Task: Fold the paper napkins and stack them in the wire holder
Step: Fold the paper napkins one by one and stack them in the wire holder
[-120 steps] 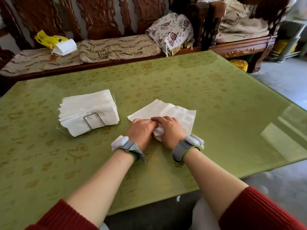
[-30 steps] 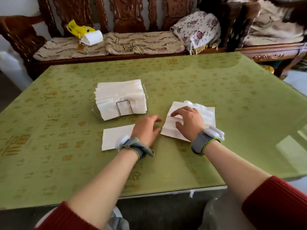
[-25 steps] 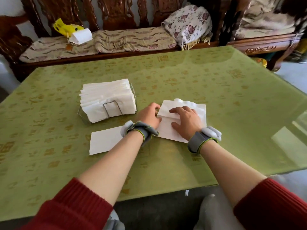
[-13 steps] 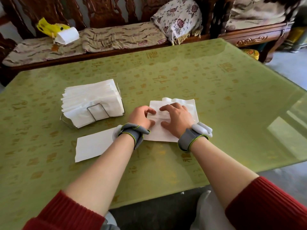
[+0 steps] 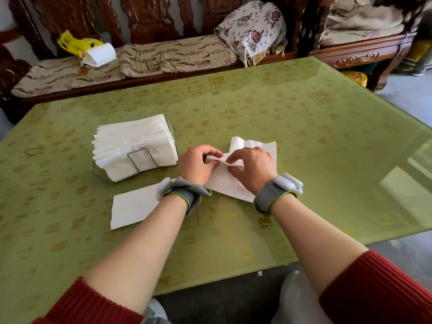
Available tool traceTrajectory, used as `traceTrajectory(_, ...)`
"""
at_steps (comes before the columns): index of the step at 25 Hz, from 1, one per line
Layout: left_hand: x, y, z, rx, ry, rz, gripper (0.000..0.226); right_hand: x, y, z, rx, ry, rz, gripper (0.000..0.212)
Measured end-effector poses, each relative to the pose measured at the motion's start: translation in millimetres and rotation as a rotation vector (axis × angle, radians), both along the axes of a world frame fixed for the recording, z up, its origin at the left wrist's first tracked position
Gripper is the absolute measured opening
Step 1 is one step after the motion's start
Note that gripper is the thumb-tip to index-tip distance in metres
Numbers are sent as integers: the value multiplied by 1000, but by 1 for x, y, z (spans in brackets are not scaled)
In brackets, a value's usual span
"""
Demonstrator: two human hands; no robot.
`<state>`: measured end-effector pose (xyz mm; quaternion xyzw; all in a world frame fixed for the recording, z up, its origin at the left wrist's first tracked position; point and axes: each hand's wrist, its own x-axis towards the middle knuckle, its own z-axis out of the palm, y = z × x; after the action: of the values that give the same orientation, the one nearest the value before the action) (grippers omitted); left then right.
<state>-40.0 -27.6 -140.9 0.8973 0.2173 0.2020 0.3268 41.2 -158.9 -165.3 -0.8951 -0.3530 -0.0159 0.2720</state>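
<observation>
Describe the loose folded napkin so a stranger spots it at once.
On the green table, look at the near side of the wire holder. The folded napkin lies flat there, a neat rectangle; unlike the sheet to its right, no hand holds it.

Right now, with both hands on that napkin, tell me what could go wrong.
1. The left hand and right hand pinch the thin napkin at one raised fold; pulling apart could tear it or crease it crooked.
2. The left wrist hangs over the folded sheet's corner and may drag it.
3. The wire holder looks packed with its stack; forcing more in might tip it.
</observation>
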Motion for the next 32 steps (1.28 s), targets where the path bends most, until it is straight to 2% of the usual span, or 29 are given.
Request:
traceTrajectory(4, -1, 7, -7, 110, -133, 7, 7, 0, 1, 3, 32, -69, -11, 18)
traceTrajectory(7, -6, 15, -2, 153, -260, 16, 14, 1, 0, 8, 83, -106, -30, 18)
traceTrajectory(11, -23, 30, 10, 10, -370, 99, 23, -2, -1, 17, 210, -101, -48, 15)
traceTrajectory(14, -39, 35, 18, -4, -394, 156, 23, -9, 2, 27, 331, -4, 58, 14)
traceTrajectory(17, -62, 53, 17, 24, -368, 221, 23, -26, 14, 36, 393, 117, 115, 21)
traceTrajectory(20, -91, 79, 11, 33, -296, 322, 18, -50, 37, 33, 381, 270, 173, 45)
traceTrajectory(22, -109, 92, 2, 22, -213, 390, 9, -63, 52, 27, 347, 359, 169, 53)
traceTrajectory(24, -126, 104, -10, 15, -130, 431, 4, -74, 65, 19, 321, 376, 155, 41)
traceTrajectory(27, -143, 117, -26, -38, -56, 480, 15, -86, 83, 9, 238, 319, 150, 20)
traceTrajectory(29, -147, 119, -31, -65, -49, 507, 18, -90, 88, 4, 184, 320, 128, 22)
traceTrajectory(32, -150, 119, -36, 17, -16, 465, 16, -93, 91, 0, 133, 308, 104, 22)
